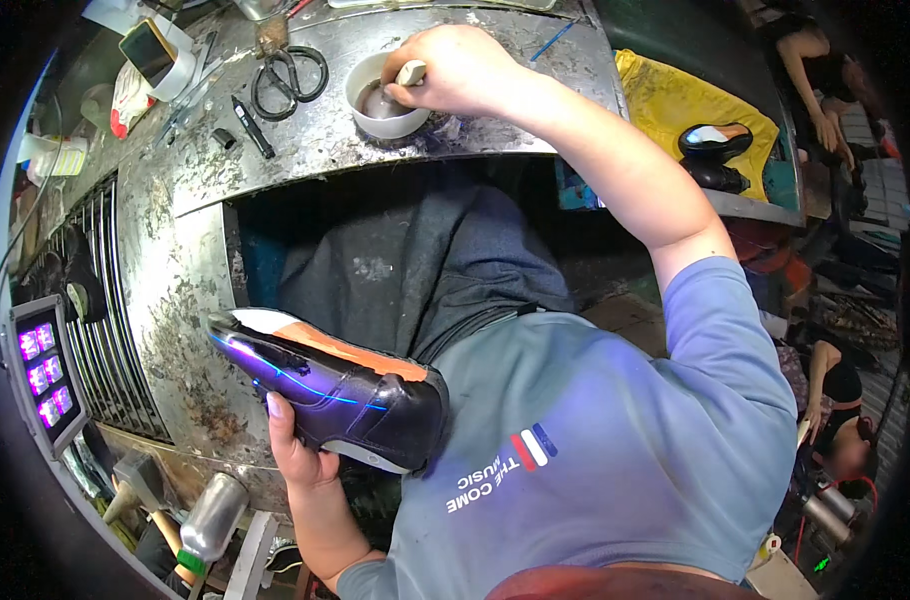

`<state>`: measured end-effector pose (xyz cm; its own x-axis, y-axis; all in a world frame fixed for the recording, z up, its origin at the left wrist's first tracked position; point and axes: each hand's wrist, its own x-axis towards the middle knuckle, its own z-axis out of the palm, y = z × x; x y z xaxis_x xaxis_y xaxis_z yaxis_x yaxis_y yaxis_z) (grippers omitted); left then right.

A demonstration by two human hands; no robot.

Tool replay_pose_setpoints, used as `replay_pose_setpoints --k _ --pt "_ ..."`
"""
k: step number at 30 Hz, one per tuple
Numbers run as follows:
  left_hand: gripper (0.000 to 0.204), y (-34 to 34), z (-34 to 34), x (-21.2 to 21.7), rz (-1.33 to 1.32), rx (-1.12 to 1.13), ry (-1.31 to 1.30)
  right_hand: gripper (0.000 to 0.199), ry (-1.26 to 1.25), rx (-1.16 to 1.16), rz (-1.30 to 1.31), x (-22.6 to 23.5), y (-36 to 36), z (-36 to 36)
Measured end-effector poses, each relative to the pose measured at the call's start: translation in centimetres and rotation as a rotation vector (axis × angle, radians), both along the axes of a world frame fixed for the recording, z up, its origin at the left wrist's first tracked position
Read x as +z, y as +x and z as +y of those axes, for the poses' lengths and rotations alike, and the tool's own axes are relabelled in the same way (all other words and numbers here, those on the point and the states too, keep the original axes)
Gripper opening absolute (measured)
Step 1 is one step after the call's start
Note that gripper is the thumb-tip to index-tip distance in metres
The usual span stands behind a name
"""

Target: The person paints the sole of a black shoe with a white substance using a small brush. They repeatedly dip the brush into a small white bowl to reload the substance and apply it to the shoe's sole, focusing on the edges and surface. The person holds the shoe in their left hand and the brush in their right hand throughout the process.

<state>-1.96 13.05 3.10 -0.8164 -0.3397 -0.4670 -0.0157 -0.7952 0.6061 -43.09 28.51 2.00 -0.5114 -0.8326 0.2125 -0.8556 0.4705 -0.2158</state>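
My left hand (305, 455) grips a black leather shoe (390, 405) from beneath, near my body. The shoe lies tilted on its side, its underside partly turned up with orange and white areas along it. A blue-violet light line runs across its upper. Over the metal workbench (200, 285), my right hand (460, 70) is closed around a pale, thick handle (411, 72), probably a brush. Its lower end dips into a white bowl (390, 127) with dark residue inside; the tip is hard to make out.
Black-handled scissors (290, 82) and a black marker (253, 128) lie left of the bowl. A phone (148, 50) stands farther left. At right, another black shoe (715, 143) rests on yellow sheeting (655, 90). A purple-lit lamp panel (47, 372) and green-capped bottle (213, 520) are at left. People sit at far right.
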Motion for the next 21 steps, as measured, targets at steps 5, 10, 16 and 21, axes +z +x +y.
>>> replay_pose_setpoints --k 5,10,16,21 --pt "0.056 0.4 0.4 0.5 -0.040 0.063 -0.021 0.018 -0.373 0.160 0.015 3.4 0.7 0.8" --pt "0.055 0.1 0.3 1.3 -0.032 0.034 -0.063 0.011 -0.487 0.229 0.031 4.2 1.6 1.4" --pt "0.053 -0.2 0.6 1.9 -0.071 0.025 -0.131 0.017 -0.549 0.256 -0.532 5.3 3.0 1.5" --pt "0.053 -0.1 0.7 2.5 -0.132 -0.051 -0.245 0.019 -0.492 0.706 -0.854 10.1 7.0 0.6"
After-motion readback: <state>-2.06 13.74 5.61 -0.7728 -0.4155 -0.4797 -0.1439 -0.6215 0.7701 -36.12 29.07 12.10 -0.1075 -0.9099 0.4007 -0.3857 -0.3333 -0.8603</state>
